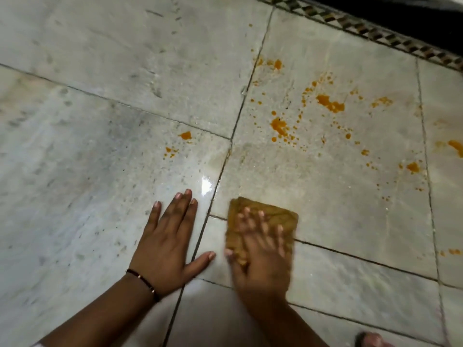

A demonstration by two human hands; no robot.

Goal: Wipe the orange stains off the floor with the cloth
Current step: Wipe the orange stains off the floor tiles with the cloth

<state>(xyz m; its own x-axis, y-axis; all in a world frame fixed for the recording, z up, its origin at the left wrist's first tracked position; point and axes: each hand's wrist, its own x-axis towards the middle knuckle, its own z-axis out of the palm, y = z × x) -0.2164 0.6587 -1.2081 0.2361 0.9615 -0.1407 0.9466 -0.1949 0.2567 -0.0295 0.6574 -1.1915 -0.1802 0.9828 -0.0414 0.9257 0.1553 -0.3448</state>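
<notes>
On cloth (283, 216), right hand (260, 256) flat, blurred

no readable text, labels or signs

Left hand (168, 242) lies flat on the floor (87, 159), fingers spread, just left of the right hand (260, 256). Right hand presses flat on the cloth (283, 215), which reaches just beyond its fingertips. Stains (329, 104) scatter well ahead of the right fingertips and off to their right; two small spots (186, 135) sit ahead of the left fingertips. Patterned border strip (375, 33) runs behind the stains.
</notes>
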